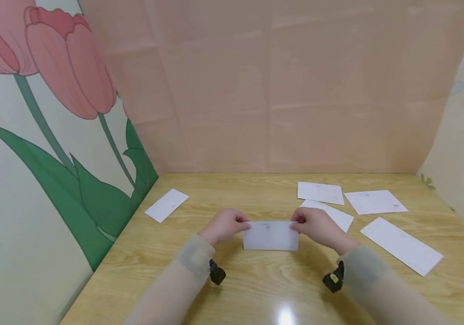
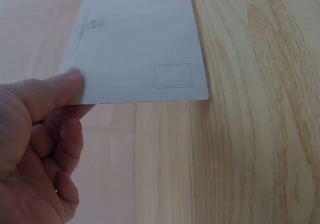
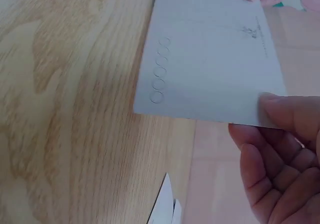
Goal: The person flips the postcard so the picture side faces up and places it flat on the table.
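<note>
A white envelope (image 1: 270,237) stands tilted up over the middle of the wooden table, held at both upper corners. My left hand (image 1: 225,225) pinches its left corner between thumb and fingers. At the opposite corner my right hand (image 1: 315,225) pinches it the same way. The left wrist view shows a small printed rectangle near one corner of the envelope (image 2: 140,44). In the right wrist view a row of printed circles runs along the envelope's (image 3: 205,59) edge, with small dark print near the other long edge.
One white envelope (image 1: 167,205) lies alone at the left of the table (image 1: 232,194). Several more lie at the right, among them a front one (image 1: 402,246), one behind it (image 1: 375,201) and a far one (image 1: 320,192) that meets another envelope (image 1: 331,214). A pinkish sheet (image 1: 268,90) hangs behind.
</note>
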A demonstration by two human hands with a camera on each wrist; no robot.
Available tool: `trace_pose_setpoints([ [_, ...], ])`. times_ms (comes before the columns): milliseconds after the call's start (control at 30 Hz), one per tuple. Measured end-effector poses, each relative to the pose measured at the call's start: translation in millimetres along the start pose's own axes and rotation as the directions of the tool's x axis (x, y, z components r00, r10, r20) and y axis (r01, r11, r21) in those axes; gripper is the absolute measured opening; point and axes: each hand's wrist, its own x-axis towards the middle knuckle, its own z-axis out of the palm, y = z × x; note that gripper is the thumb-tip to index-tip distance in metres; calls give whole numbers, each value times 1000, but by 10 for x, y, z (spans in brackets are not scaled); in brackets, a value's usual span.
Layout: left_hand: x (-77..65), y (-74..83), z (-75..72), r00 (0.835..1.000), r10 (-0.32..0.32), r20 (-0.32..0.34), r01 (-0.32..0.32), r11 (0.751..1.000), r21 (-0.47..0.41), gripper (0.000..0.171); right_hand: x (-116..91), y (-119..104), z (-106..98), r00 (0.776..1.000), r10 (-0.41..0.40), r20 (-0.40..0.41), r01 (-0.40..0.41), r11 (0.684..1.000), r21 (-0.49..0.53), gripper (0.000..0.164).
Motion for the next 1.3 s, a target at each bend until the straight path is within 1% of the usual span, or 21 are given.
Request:
trace_pose_setpoints([
  [100, -17, 2, -19, 999, 36, -9, -36, 999, 13, 13, -10, -14, -15, 999, -43, -20, 43, 998, -34, 5],
  [200, -37, 6, -20, 996, 89, -25, -87, 994, 69, 12, -32, -13, -12, 995, -91, -29, 89, 994, -70, 6],
  [300, -56, 3, -5, 990, 137, -39, -131, 983, 129, 10, -64, -8, -7, 990, -140, -26, 137, 986, -93, 7],
  [367, -66, 1, 7, 986, 159, -43, -151, 977, 150, 10, -82, -5, -4, 988, -154, -27, 150, 984, -100, 8],
  [500, -84, 5, 22, 976, 215, -42, -203, 958, 202, 10, -106, 2, -3, 984, -176, -20, 173, 979, -104, 10],
  [600, -97, 13, 22, 965, 260, -32, -242, 932, 270, 11, -123, 11, -4, 981, -196, -10, 194, 975, -111, 13],
  [667, -110, 22, 19, 965, 261, -15, -247, 927, 283, 10, -138, 22, -3, 980, -201, 0, 200, 973, -115, 16],
  [800, -138, 39, 25, 970, 243, 24, -240, 930, 280, 10, -180, 39, -2, 977, -211, 27, 213, 972, -100, 18],
  [833, -143, 43, 29, 969, 244, 35, -244, 927, 285, 10, -190, 44, 0, 977, -211, 32, 213, 972, -100, 19],
  [867, -147, 46, 36, 967, 250, 48, -253, 920, 298, 10, -200, 49, 4, 976, -215, 36, 218, 971, -97, 20],
  [900, -150, 48, 43, 963, 262, 61, -268, 909, 320, 9, -206, 53, 5, 974, -223, 41, 226, 969, -97, 21],
  [1033, -153, 66, 86, 939, 314, 139, -343, 832, 437, 9, -214, 85, 34, 962, -266, 68, 273, 954, -127, 22],
  [1100, -152, 76, 112, 934, 315, 172, -358, 802, 477, 10, -211, 106, 54, 955, -283, 88, 293, 946, -139, 19],
  [1133, -150, 82, 123, 932, 311, 186, -362, 792, 491, 10, -209, 116, 67, 955, -280, 95, 292, 945, -148, 18],
  [1300, -139, 99, 174, 942, 247, 226, -331, 792, 514, 10, -213, 148, 118, 960, -248, 131, 268, 948, -171, 13],
])
